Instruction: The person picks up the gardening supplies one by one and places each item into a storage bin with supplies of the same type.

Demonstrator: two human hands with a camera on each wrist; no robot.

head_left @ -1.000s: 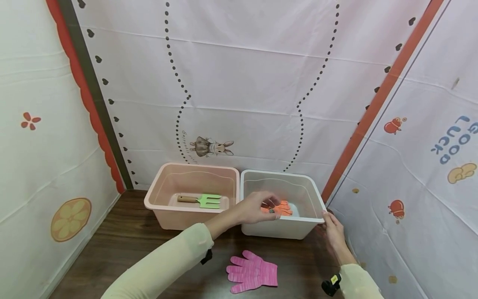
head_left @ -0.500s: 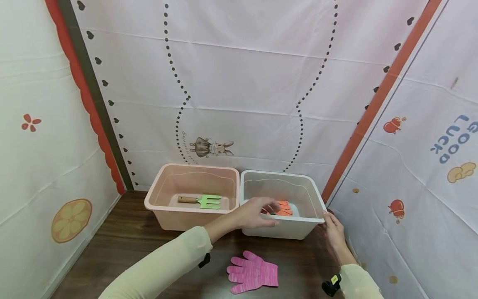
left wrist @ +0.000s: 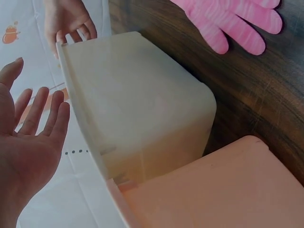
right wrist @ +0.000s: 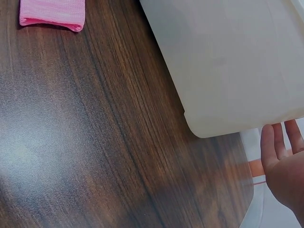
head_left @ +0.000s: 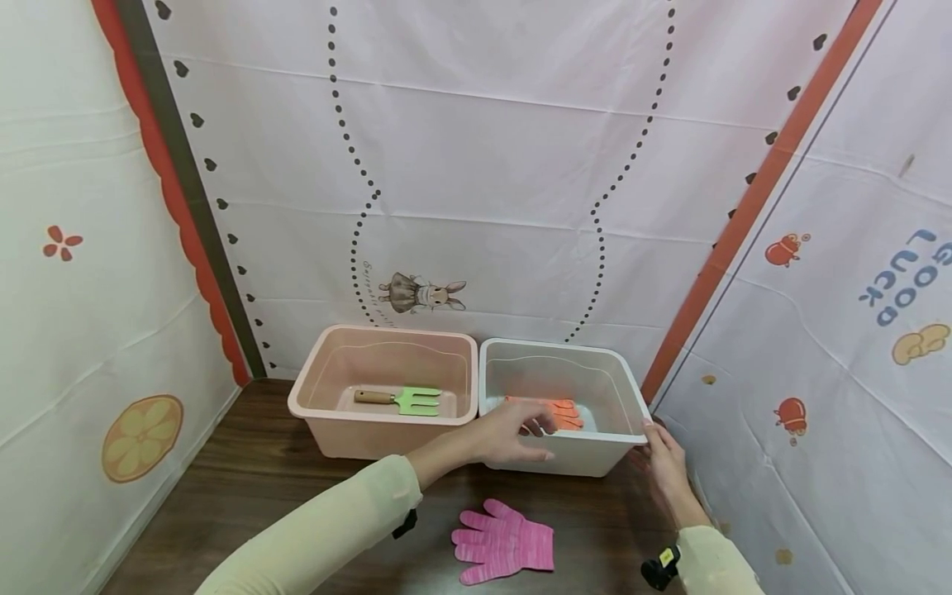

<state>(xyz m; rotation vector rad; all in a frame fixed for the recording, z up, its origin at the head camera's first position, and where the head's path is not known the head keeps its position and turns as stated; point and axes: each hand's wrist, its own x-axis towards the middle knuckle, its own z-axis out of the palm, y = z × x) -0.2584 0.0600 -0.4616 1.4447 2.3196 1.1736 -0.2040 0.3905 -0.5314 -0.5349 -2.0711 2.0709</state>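
My left hand [head_left: 509, 431] hovers at the front rim of a white plastic bin [head_left: 573, 456], palm turned sideways and fingers loosely bent, holding nothing. In the left wrist view, its fingers [left wrist: 37, 116] are spread apart beside the rim. My right hand [head_left: 664, 463] grips the front right corner of this bin, thumb on the rim and fingers below. Inside the bin lies an orange glove [head_left: 567, 416], partly hidden by my left hand. A pink knitted glove [head_left: 506, 541] lies flat on the table in front of the bin.
A pink bin [head_left: 372, 431] stands close against the white bin's left side. In it lies a hand fork [head_left: 402, 398] with green tines and a wooden handle. Printed cloth walls [head_left: 476, 165] enclose the dark wooden table [head_left: 245, 496] at the back and sides.
My left hand has drawn slightly down and toward me, its fingers and thumb parting a little. More of the orange glove shows. The right hand stays at the bin's corner.
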